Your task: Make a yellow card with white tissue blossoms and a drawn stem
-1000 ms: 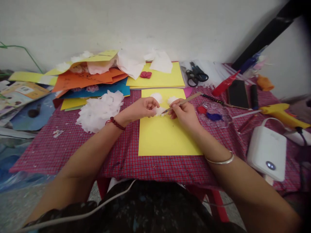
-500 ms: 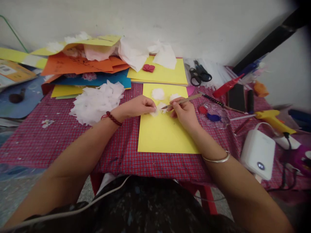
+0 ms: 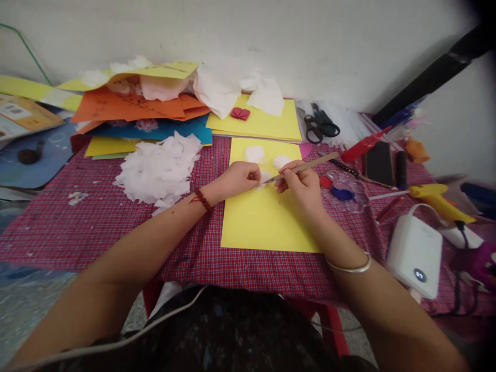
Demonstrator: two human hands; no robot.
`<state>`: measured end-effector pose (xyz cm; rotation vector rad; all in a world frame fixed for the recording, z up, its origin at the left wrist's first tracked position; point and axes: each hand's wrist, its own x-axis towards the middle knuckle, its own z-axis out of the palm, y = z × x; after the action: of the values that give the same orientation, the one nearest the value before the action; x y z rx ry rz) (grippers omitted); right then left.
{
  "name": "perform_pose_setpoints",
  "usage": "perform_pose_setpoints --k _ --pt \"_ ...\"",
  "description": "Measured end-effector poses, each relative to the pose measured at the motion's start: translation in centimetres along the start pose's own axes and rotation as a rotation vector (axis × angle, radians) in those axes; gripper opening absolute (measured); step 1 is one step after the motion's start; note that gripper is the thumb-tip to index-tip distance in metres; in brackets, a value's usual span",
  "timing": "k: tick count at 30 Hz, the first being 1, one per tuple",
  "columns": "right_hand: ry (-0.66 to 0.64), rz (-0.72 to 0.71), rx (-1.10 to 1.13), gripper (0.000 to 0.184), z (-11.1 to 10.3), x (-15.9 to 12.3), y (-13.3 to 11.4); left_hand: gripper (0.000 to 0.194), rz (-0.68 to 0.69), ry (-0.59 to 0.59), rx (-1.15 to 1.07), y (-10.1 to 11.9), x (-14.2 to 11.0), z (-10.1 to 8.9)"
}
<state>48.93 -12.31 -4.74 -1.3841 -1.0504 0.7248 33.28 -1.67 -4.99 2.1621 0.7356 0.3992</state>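
A yellow sheet of paper point(image 3: 267, 222) lies in front of me with round white tissue puffs on its upper part: one tissue puff point(image 3: 254, 154) at left, another point(image 3: 281, 161) partly behind my right hand. My right hand point(image 3: 302, 188) is closed around a slim paintbrush point(image 3: 315, 161) with a light wooden handle, its dark tip pointing down and left. That tip meets a small white tissue piece point(image 3: 264, 177) between my hands. With fingers pinched together, my left hand point(image 3: 242, 178) holds the edge of this piece; its fingertips are partly hidden.
A heap of white tissue pieces point(image 3: 158, 168) lies left of the sheet. Coloured papers point(image 3: 132, 106) are stacked behind. To the right are a paint palette point(image 3: 346, 194) with red and blue, scissors point(image 3: 320, 124), a yellow glue gun point(image 3: 437, 196) and a white power bank point(image 3: 414, 253).
The whole view has shifted slightly. My left hand has moved right over the tissue piece, covering more of it. The paintbrush stays in my right hand, its tip near my left fingers.
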Motion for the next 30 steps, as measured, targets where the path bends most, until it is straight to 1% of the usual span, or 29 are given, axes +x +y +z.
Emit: perform_pose_setpoints --k 4,9,13,15,17,22,24,26,28,30 --pt "-0.051 -0.027 -0.023 0.017 0.1 -0.1 0.7 0.007 -0.017 0.027 -0.014 0.1 0.2 0.2" --pt "-0.084 -0.061 -0.137 0.018 0.1 0.2 1.8 0.008 -0.044 0.074 -0.046 0.3 0.3 0.3" --pt "-0.127 -0.130 -0.264 0.016 -0.3 0.2 2.3 0.019 -0.032 0.159 -0.038 0.2 0.3 0.3" --pt "-0.139 -0.171 -0.334 0.015 -0.4 0.1 2.3 0.022 -0.035 0.214 -0.057 0.1 0.2 0.3" --pt "-0.159 -0.206 -0.404 0.015 -0.5 -0.1 2.1 0.023 -0.040 0.242 -0.094 -0.1 0.2 0.2" --pt "-0.227 -0.305 -0.522 0.016 -0.3 -0.7 1.2 0.020 -0.027 0.246 -0.147 -0.2 0.1 0.5" --pt "-0.212 -0.300 -0.479 0.015 -0.3 -0.6 1.1 0.020 -0.047 0.229 -0.200 0.0 0.0 0.4" --pt "-0.126 -0.239 -0.337 0.014 -0.5 -0.4 1.0 0.019 -0.102 0.211 -0.333 0.5 -0.1 -0.4" --pt "-0.008 -0.145 -0.147 0.018 -0.8 0.1 1.1 0.019 -0.149 0.246 -0.485 1.1 -0.6 -2.2" --pt "0.061 -0.046 0.007 0.022 -1.1 0.5 1.2 0.021 -0.150 0.345 -0.545 1.6 -1.6 -5.0"
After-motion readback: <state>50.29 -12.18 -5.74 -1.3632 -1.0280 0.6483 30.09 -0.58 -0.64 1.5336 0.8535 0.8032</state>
